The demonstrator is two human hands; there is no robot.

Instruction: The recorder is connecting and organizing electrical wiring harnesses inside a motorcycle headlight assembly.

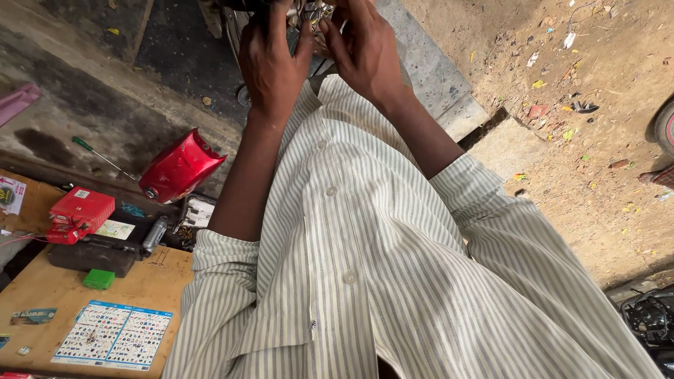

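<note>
Fingers of both hands pinching a small metal part (317, 12) at the top edge of view.
Left hand (272, 60) and right hand (365, 52) are curling their fingers around it, most of it cut off; striped shirt (365, 267) is filling the centre, red cover (181, 167) lying near the wooden table (151, 284) at left.

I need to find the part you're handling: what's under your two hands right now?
Only a sliver shows: a small metallic part between the left hand and right hand, at the frame's top edge. The hands cover the rest, so its shape is unclear.
</note>
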